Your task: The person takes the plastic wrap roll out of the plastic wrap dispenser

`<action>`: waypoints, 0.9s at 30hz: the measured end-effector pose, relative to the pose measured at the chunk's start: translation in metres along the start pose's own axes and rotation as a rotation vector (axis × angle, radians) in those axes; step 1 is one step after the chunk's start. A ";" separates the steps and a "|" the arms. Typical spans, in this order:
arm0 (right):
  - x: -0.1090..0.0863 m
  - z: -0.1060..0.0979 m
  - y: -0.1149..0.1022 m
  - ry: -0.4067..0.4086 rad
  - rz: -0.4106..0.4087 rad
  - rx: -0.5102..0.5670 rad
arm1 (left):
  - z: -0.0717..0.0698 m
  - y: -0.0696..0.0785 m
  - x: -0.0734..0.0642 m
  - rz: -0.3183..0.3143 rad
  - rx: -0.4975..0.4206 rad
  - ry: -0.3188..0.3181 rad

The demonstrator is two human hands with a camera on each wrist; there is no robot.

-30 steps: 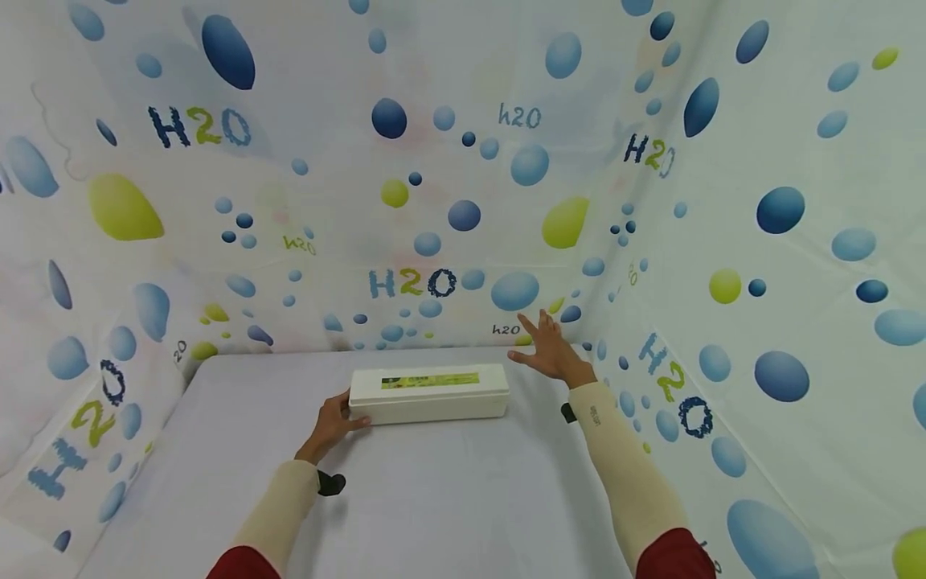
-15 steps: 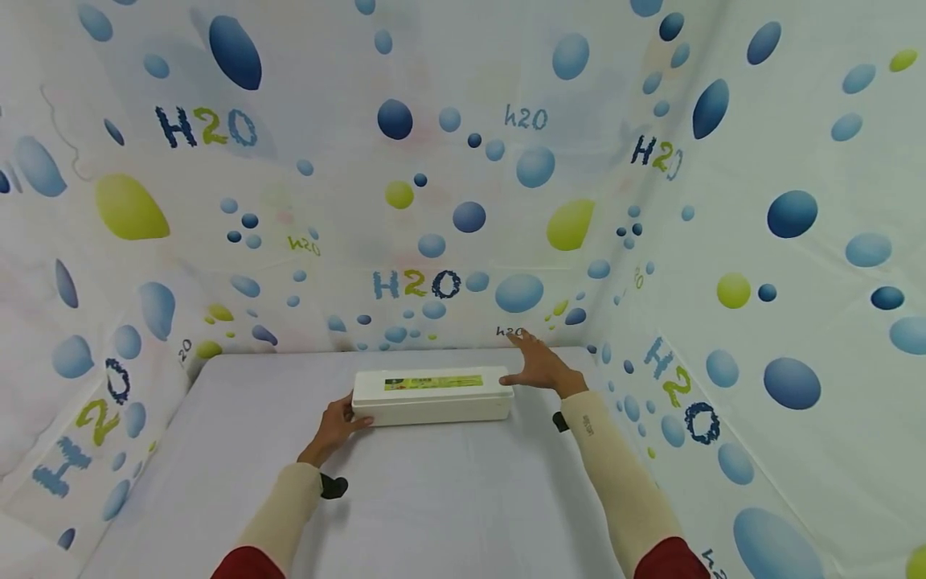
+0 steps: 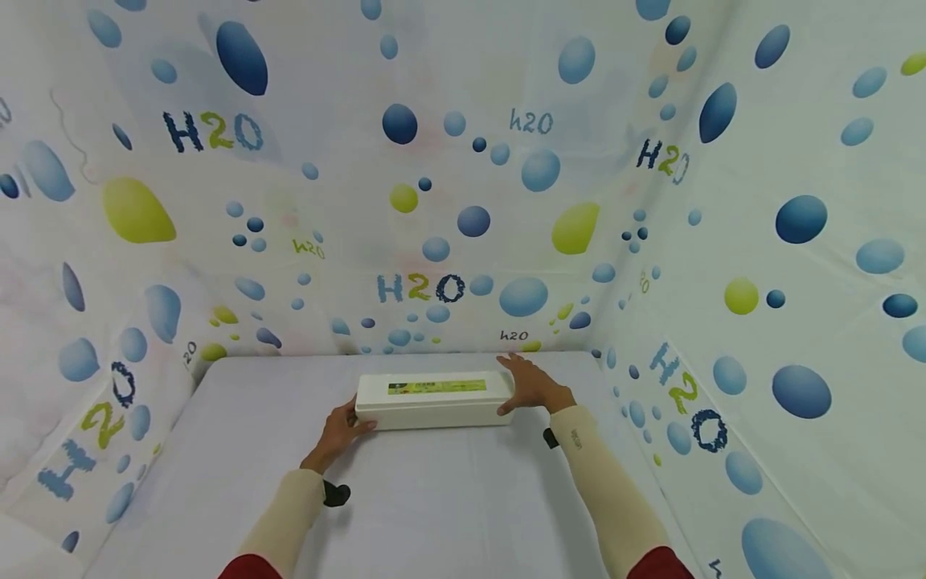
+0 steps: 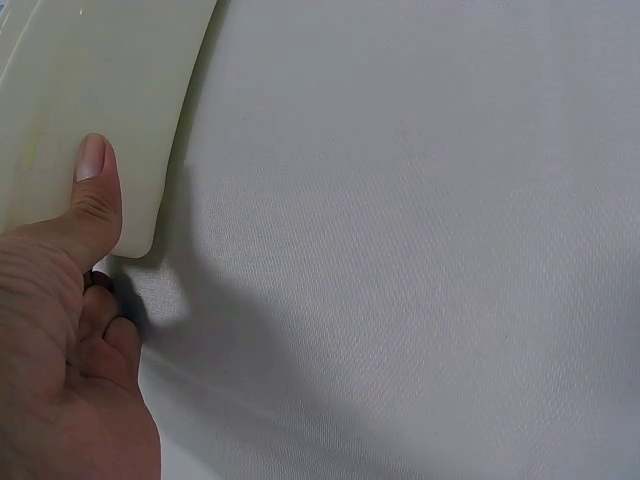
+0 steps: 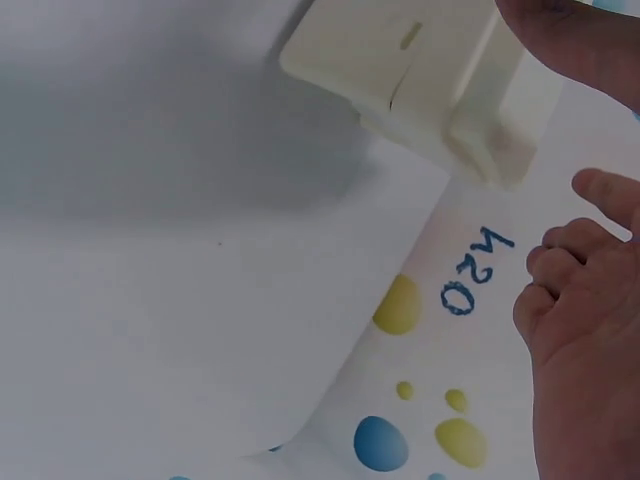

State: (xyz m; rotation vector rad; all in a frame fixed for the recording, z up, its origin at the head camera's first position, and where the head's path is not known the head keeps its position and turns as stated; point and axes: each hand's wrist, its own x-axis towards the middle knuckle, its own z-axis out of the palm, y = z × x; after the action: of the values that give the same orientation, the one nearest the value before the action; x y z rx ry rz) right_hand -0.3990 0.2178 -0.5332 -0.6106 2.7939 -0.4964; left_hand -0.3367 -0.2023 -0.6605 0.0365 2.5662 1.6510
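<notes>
A long white lidded box (image 3: 434,416) with a yellow-green label on top lies crosswise near the back of the table. My left hand (image 3: 338,432) grips its left end, thumb along the front face and the other fingers round the end. The left wrist view shows that thumb (image 4: 97,195) flat against the box wall (image 4: 140,120). At the other end my right hand (image 3: 534,384) spans the corner, thumb at the front and fingers spread toward the back. In the right wrist view, the fingers (image 5: 580,260) stand apart from the box end (image 5: 400,60).
A white cloth-like surface covers the table (image 3: 441,498). Behind it and on both sides hang white sheets (image 3: 325,80) printed with blue and green drops and H2O lettering. The table's back edge runs close behind the box.
My right hand has come down and left from beyond the box to its right end. The left hand stays at the left end. The head view has shifted slightly.
</notes>
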 end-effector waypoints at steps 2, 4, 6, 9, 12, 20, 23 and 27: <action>0.000 0.002 0.000 -0.010 0.007 0.006 | 0.001 -0.001 -0.001 -0.010 0.000 0.001; -0.001 0.005 0.000 -0.022 0.016 0.010 | 0.003 -0.001 -0.003 -0.008 0.013 -0.003; -0.002 0.008 0.001 -0.033 0.024 0.005 | 0.004 -0.001 -0.005 -0.008 0.017 -0.002; -0.002 0.013 0.002 -0.036 0.030 -0.003 | 0.005 -0.001 -0.006 0.007 0.028 0.002; 0.000 0.015 0.002 -0.025 0.014 -0.003 | 0.004 0.001 -0.007 0.011 0.028 0.001; 0.010 0.015 -0.011 -0.011 0.004 -0.006 | -0.003 0.003 -0.005 0.013 0.037 -0.003; 0.011 0.017 -0.012 -0.016 0.019 -0.016 | -0.001 0.003 -0.006 0.002 0.028 -0.004; 0.014 0.020 -0.009 -0.011 0.011 -0.042 | 0.000 0.006 -0.006 -0.001 0.020 -0.012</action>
State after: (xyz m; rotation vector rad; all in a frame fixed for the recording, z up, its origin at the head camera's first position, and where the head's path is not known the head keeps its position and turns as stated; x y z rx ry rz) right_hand -0.4022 0.1984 -0.5500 -0.6051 2.8023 -0.4312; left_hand -0.3305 -0.2004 -0.6547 0.0468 2.5739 1.6193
